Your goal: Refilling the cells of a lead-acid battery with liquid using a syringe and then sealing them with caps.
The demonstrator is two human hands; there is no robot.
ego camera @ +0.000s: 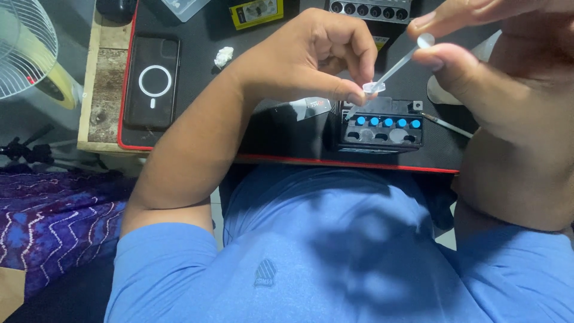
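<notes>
My left hand pinches the lower barrel of a clear plastic syringe between thumb and fingers. My right hand grips the syringe's top end, thumb and forefinger around the plunger. The syringe slants down to the left, its tip just above the left end of a small black battery. The battery stands on a black mat near the red front edge, with a row of several blue caps on top and open filler holes below them.
A phone in a black case lies at the left on the mat. A crumpled white scrap, a yellow packet, a second battery and a thin metal tool lie around. A fan stands far left.
</notes>
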